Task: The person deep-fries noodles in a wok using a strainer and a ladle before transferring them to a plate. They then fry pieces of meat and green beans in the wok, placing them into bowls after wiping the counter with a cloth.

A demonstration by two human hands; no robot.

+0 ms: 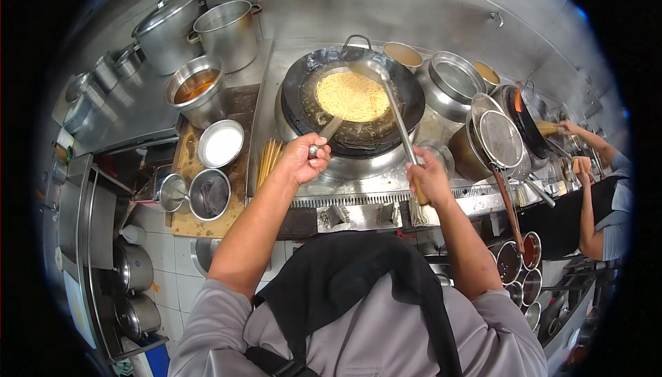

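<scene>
In the head view, my left hand (308,157) is wrapped around the handle of a metal-handled utensil (332,129), whose far end meets a round mass of yellow noodles (353,95). The noodles lie in bubbling liquid inside a large black wok (295,94) on the range. My right hand (429,175) grips a long ladle (398,118) near its wooden end. The ladle's bowl hangs over the far side of the noodles, angled up from the right. What the utensil's head looks like is hidden by the noodles.
Left of the wok are a pot of orange-brown liquid (198,88), a white-filled bowl (221,144) and a bundle of sticks (269,160). On the right stand a lidded-looking pot (458,77) and a mesh strainer (501,139). Another person (611,197) works at the far right beside a second wok (522,122).
</scene>
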